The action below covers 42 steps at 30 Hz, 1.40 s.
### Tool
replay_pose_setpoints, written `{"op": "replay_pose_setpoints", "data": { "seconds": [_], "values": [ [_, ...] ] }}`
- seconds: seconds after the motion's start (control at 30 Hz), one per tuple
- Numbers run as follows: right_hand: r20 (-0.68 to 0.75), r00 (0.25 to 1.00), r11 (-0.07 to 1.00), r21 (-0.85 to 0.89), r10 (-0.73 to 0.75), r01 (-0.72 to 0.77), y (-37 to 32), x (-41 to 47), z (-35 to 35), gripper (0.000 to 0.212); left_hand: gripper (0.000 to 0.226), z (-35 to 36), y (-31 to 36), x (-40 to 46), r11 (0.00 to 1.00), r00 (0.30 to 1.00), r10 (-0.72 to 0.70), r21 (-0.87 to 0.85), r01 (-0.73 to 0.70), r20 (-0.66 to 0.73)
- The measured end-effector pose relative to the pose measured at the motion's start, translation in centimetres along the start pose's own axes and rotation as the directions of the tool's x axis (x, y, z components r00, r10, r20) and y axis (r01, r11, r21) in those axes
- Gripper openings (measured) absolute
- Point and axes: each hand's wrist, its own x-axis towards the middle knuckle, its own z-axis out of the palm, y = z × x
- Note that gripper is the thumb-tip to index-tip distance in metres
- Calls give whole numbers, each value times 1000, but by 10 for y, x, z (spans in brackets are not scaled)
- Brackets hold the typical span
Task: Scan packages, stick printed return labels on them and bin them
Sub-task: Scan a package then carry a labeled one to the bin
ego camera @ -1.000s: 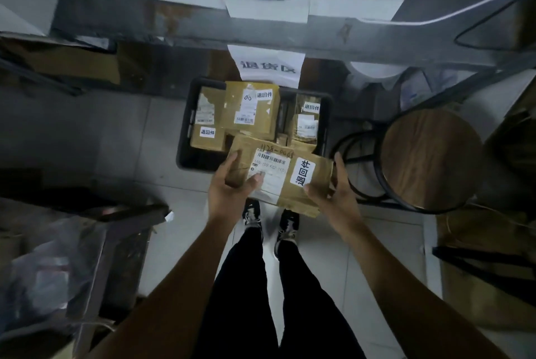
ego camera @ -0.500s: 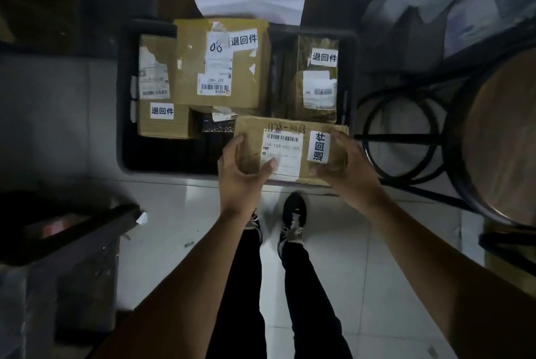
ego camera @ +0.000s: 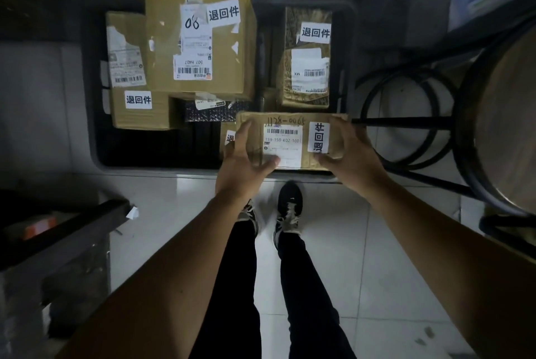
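The flat cardboard package [ego camera: 290, 141] sits low over the near right corner of the black bin [ego camera: 92, 126], held from both ends. It already carries its white return label [ego camera: 319, 138], stuck upright-wise beside the barcode sticker, so I judge scanning and labelling finished for this one; only letting it go into the bin remains. Whether it rests on anything yet, I cannot tell.

The left hand [ego camera: 243, 164] grips its left end, fingers spread along the edge and thumb laid across the barcode sticker. The right hand [ego camera: 348, 155] grips the right end, fingers curled round the far corner and thumb on top.

Counting inside the bin: the large box [ego camera: 200, 45] at the back, the smaller box [ego camera: 130, 88] to its left, the narrow parcel [ego camera: 307, 59] at the back right, each showing one return label. A dark wrapped parcel [ego camera: 208, 112] lies in the middle, its label unseen, and a sliver of another labelled package peeks out under the held one. That makes five binned, one in hand. How many are still to be scanned does not show.

Right of the bin stands one round wooden stool [ego camera: 504, 126].
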Motion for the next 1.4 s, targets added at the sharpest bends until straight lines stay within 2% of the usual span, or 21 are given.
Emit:
{"op": "replay_pose_setpoints", "data": {
  "seconds": [0.2, 0.4, 0.67, 0.8, 0.93, 1.07, 1.23, 1.4],
  "values": [
    [-21, 1000, 996, -84, -17, 15, -4, -18, -8, 84, 92, -8, 9, -12, 986, 999, 30, 163, -22, -46],
    [-45, 998, 989, -142, -34, 27, -37, -76, -38, 76, 82, -32, 54, -59, 895, 980, 191, 420, -147, -63],
    [-217, 976, 985, -163, 13, -49, -89, -232, -105, 68, 70, -63, 133, -208, 737, 915, 398, 574, -357, 58],
    [-335, 936, 982, -112, 105, -150, -94, -316, -127, 66, 67, -68, 163, -270, 629, 883, 440, 645, -434, 165],
    [-507, 830, 953, -50, 233, -297, -83, -397, -144, 66, 67, -58, 197, -322, 449, 762, 562, 654, -608, 322],
    [-643, 665, 894, 71, 380, -442, -64, -483, -157, 65, 65, -39, 228, -380, 220, 559, 694, 605, -765, 454],
    [-717, 491, 821, 201, 495, -535, -34, -584, -157, 66, 62, -1, 261, -465, 63, 370, 734, 486, -872, 569],
    [-741, 315, 741, 348, 593, -575, 10, -675, -153, 66, 61, 51, 282, -560, -123, 169, 739, 378, -918, 652]
  ]
}}
